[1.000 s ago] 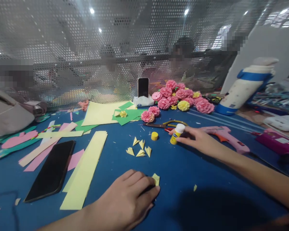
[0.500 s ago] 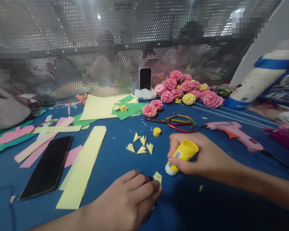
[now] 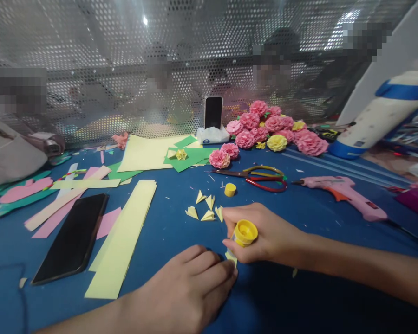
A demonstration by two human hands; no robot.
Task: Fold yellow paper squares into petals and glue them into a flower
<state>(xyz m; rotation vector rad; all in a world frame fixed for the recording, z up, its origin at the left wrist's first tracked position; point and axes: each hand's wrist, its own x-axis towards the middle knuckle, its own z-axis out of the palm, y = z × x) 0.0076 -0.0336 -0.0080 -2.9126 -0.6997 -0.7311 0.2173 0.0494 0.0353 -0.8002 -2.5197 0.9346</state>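
Observation:
A yellow glue stick [image 3: 245,233] is gripped in my right hand [image 3: 264,236], tilted with its lower end at a small folded yellow paper piece [image 3: 231,256]. The glue tip itself is hidden behind my fingers and thumb. My left hand [image 3: 191,285] lies on the table, fingers together, pinning that paper piece by its near edge. Just beyond my hands are several folded yellow paper petals [image 3: 208,215] in a loose ring. The yellow glue stick cap [image 3: 230,189] stands behind them, near the scissors [image 3: 254,177].
To the left lie yellow paper strips [image 3: 125,241] and a black phone [image 3: 73,239]. A pink glue gun [image 3: 348,192] lies at right. Pink paper flowers [image 3: 264,125] and a propped phone [image 3: 213,112] stand at the back, a white and blue bottle [image 3: 379,116] at far right.
My right hand has moved left and down with the glue stick, from beside the small paper piece onto it. My left hand stays on the paper. The view has shifted slightly.

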